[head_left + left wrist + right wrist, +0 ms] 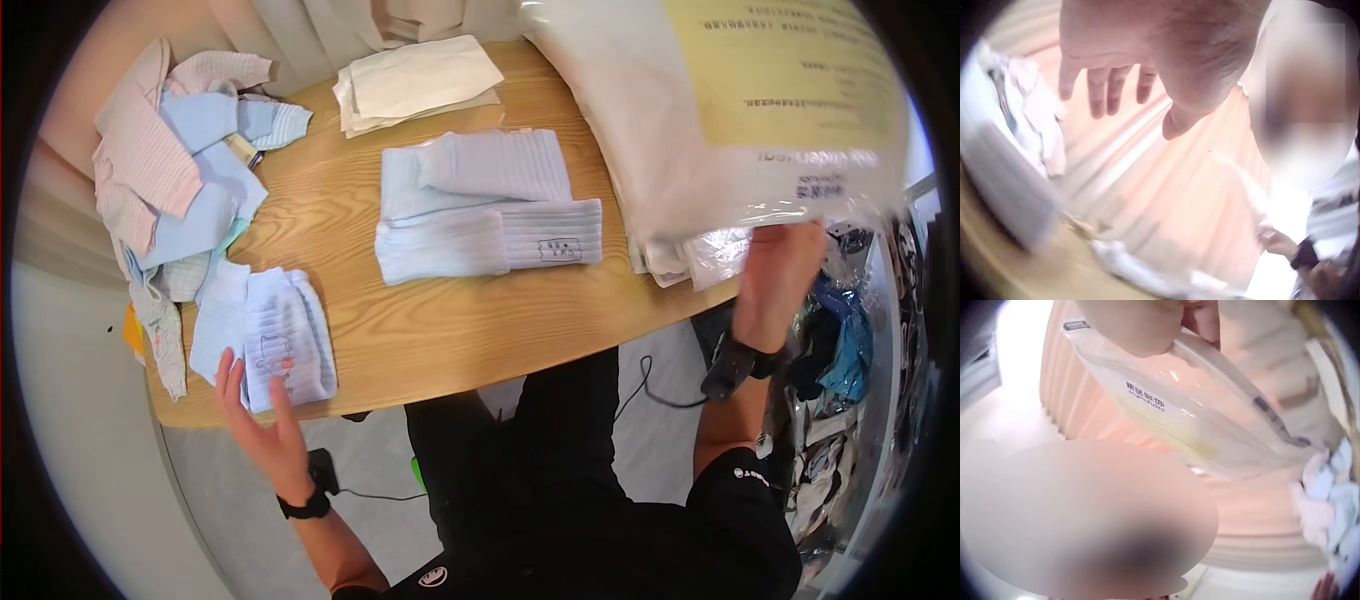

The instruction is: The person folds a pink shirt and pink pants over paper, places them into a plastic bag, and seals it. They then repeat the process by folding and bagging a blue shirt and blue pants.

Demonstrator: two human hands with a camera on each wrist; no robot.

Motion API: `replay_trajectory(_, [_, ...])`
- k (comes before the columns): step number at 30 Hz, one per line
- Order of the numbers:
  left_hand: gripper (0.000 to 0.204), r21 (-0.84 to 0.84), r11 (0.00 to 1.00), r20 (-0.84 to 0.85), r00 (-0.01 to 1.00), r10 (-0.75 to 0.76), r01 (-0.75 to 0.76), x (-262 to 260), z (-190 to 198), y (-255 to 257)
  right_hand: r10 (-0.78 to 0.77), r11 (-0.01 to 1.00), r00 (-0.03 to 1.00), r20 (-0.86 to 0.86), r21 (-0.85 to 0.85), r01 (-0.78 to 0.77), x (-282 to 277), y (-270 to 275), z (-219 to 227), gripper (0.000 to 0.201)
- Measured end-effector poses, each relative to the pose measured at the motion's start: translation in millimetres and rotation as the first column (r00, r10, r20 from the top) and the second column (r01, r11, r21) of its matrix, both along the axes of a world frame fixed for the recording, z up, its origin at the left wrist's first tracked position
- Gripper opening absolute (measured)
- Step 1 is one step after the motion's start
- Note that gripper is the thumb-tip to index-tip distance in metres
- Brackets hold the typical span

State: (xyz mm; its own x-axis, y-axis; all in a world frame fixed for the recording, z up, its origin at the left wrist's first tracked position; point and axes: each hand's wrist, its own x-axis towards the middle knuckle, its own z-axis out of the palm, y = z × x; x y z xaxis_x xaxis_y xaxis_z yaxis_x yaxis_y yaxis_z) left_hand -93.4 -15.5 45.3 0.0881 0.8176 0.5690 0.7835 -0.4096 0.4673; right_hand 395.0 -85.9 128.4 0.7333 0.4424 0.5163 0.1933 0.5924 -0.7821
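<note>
My right hand [782,275] grips the near edge of a large clear plastic bag [790,160] with a yellow printed panel, raised over the table's right end. In the right wrist view the fingers curl round the edge of the bag [1166,406]. My left hand [265,430] is held at the table's front left edge, fingers spread, overlapping a folded pale blue knit garment [290,330] with a printed drawing. Nothing is in the left hand [1166,50]. In the middle lies a pale blue ribbed garment [480,205], folded flat.
A loose heap of pink, blue and grey baby clothes [180,180] covers the wooden table's [430,340] far left. Cream sheets [425,80] are stacked at the back. More plastic packs [715,255] lie beneath the raised bag. Bagged clothes [845,340] fill shelving on the right.
</note>
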Motion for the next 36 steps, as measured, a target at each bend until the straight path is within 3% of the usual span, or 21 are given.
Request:
replay_trajectory(1, [0.051,0.0,1.0,0.003,1.0,0.011,-0.011,17.0,8.8,-6.2,0.125,0.99,0.98,-0.154,-0.05,-0.134,-23.2,13.5,-7.9,0.028])
replay_trajectory(2, [0.069,-0.086,0.98,0.425,0.896,-0.128,0.181,37.3,17.5,-11.8,0.301,0.941,0.919,-0.255,-0.076,-0.329,-45.0,28.5,-14.8,0.032])
replay_trajectory(3, [0.089,-0.075,0.921,0.773,0.605,-0.189,0.382,54.1,24.6,-18.5,0.644,0.739,0.72,-0.258,-0.036,-0.673,-62.3,51.7,-17.1,0.034])
replay_trajectory(4, [0.099,-0.049,0.879,0.816,0.526,-0.239,0.475,65.9,29.8,-25.7,0.538,0.786,0.766,-0.352,-0.121,-0.607,-99.1,55.4,-21.7,0.029])
replay_trajectory(5, [0.11,-0.016,0.828,0.853,0.44,-0.282,0.561,76.0,33.3,-32.1,0.554,0.731,0.734,-0.393,-0.193,-0.655,-125.7,60.9,-24.6,0.027])
replay_trajectory(8, [0.112,0.062,0.839,0.816,0.457,-0.354,0.54,99.7,36.6,-42.6,0.601,0.54,0.569,-0.561,-0.241,-0.807,-173.4,73.0,-43.3,0.028])
replay_trajectory(9, [0.112,0.065,0.843,0.816,0.458,-0.353,0.535,98.0,33.5,-41.3,0.605,0.535,0.566,-0.559,-0.241,-0.81,-183.1,75.9,-41.1,0.028])
replay_trajectory(11, [0.111,-0.146,0.979,0.507,0.86,-0.052,0.145,95.5,21.3,-37.5,0.682,0.292,0.501,-0.533,-0.429,-0.855,-196.1,79.8,-34.1,0.032])
replay_trajectory(13, [0.102,-0.15,0.98,0.548,0.836,-0.025,0.127,85.7,11.6,-24.7,0.76,0.209,0.42,-0.496,-0.425,-0.881,-181.9,97.8,-35.9,0.032])
replay_trajectory(14, [0.097,-0.153,0.982,0.644,0.765,0.017,0.107,78.8,4.5,-17.5,0.88,0.212,0.422,-0.218,-0.615,-0.759,-164.2,114.0,-37.6,0.029])
replay_trajectory(15, [0.092,-0.158,0.984,0.731,0.68,0.058,0.086,71.6,-3.2,-11.7,0.941,0.263,0.332,0.067,-0.76,-0.594,-145.5,132.2,-39.5,0.027])
replay_trajectory(17, [0.087,-0.15,0.988,0.714,0.696,0.075,0.047,54.6,-18.2,0.1,0.77,0.499,0.601,0.214,-0.788,-0.359,-106.7,176.1,-45.6,0.022])
replay_trajectory(19, [0.083,-0.141,0.99,0.697,0.711,0.092,0.011,49.6,-30.7,7.4,0.52,0.707,0.653,0.551,-0.707,0.033,-55.3,233.9,-68.4,0.025])
replay_trajectory(21, [0.079,-0.181,0.974,0.595,0.774,0.219,-0.137,49.2,-39.8,13.8,0.534,0.419,0.632,0.562,-0.825,0.38,-33.0,259.2,-62.9,0.036])
replay_trajectory(22, [0.079,-0.175,0.975,0.601,0.77,0.215,-0.135,48.9,-43.9,16.3,0.53,0.424,0.628,0.57,-0.82,0.385,-25.4,270.0,-66.9,0.036])
replay_trajectory(24, [0.078,-0.144,0.971,0.488,0.84,0.239,-0.192,46.0,-50.1,17.3,0.655,0.147,0.659,0.37,-0.918,0.369,-24.6,282.4,-74.3,0.047])
replay_trajectory(25, [0.078,-0.147,0.97,0.489,0.838,0.242,-0.195,45.4,-50.6,17.4,0.657,0.146,0.657,0.37,-0.917,0.37,-21.9,288.3,-77.2,0.047])
replay_trajectory(27, [0.078,-0.161,0.972,0.524,0.819,0.233,-0.173,44.7,-51.5,17.5,0.645,0.002,0.705,0.295,-0.923,0.385,-38.9,290.4,-63.1,0.048])
replay_trajectory(30, [0.078,-0.142,0.977,0.522,0.826,0.213,-0.162,46.6,-50.0,16.4,0.747,0.038,0.637,0.187,-0.97,0.24,-32.3,301.1,-71.4,0.044])
replay_trajectory(34, [0.077,-0.125,0.979,0.517,0.832,0.2,-0.158,45.7,-52.3,17.0,0.73,0.074,0.62,0.286,-0.936,0.345,-22.4,321.3,-94.7,0.036])
replay_trajectory(36, [0.077,-0.131,0.974,0.48,0.848,0.227,-0.187,46.4,-49.5,15.8,0.728,0.088,0.635,0.256,-0.955,0.284,-26.9,316.6,-90.4,0.038])
